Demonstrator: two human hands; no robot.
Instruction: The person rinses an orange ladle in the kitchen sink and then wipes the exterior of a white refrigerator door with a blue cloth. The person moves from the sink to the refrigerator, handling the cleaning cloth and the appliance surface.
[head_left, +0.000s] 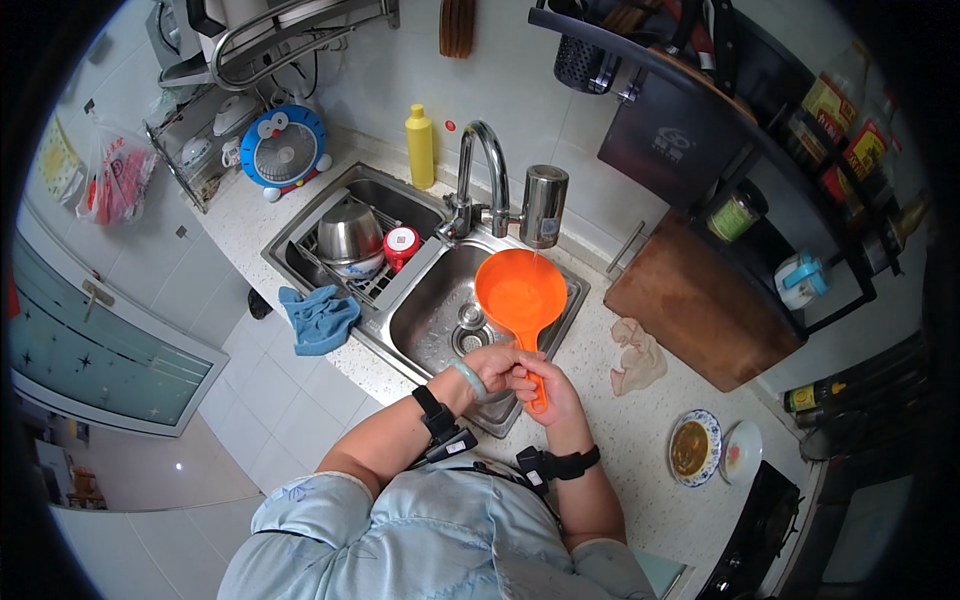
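Both hands meet at the handle of an orange plastic water ladle (504, 289), held level over the right sink basin (427, 315). My right hand (559, 390) is wrapped around the lower handle. My left hand (495, 367), with a pale green bangle at the wrist, grips close to the handle's neck; some of its fingers are hidden behind the handle and the other hand. A thin stream of water falls into the ladle from a steel cylindrical filter (546, 202) on the chrome faucet (466, 161). Water lies in the ladle's bowl.
The left basin's rack holds a steel pot (349, 232) and a red mug (401, 246). Around the sink are a blue cloth (321, 319), a yellow bottle (420, 150), a beige rag (637, 356) and a wooden cutting board (697, 307). A bowl of food (694, 448) stands near the stove (765, 517).
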